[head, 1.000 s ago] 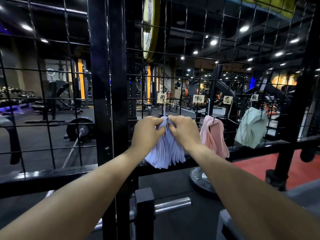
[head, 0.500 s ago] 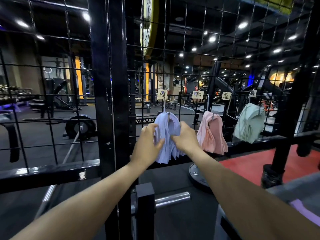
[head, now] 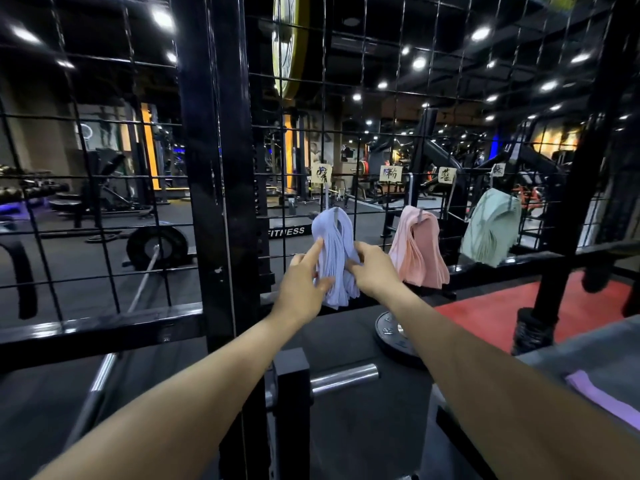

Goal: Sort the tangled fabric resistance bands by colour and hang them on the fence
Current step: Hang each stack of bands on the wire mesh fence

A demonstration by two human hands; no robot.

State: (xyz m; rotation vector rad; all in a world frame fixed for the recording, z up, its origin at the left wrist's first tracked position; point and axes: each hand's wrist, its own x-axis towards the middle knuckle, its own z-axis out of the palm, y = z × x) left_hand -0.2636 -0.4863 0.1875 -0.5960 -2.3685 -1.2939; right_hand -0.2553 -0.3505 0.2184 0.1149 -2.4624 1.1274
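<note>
Lavender bands (head: pixel 334 251) hung in a bunch on the wire fence (head: pixel 363 109) under a paper tag (head: pixel 321 173). Left hand (head: pixel 302 284) touched the bunch's left side, index finger straight, thumb under the strands. Right hand (head: pixel 375 271) pinched its right side. Pink bands (head: pixel 419 249) and green bands (head: pixel 491 226) hung further right. Purple band (head: pixel 602 398) lay on the worktop (head: pixel 588 344), right edge.

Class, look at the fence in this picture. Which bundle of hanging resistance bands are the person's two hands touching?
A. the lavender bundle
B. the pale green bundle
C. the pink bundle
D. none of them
A: the left hand and right hand lie on either side of the lavender bundle, while the pink bundle and pale green bundle hang untouched further right on the fence.
</note>
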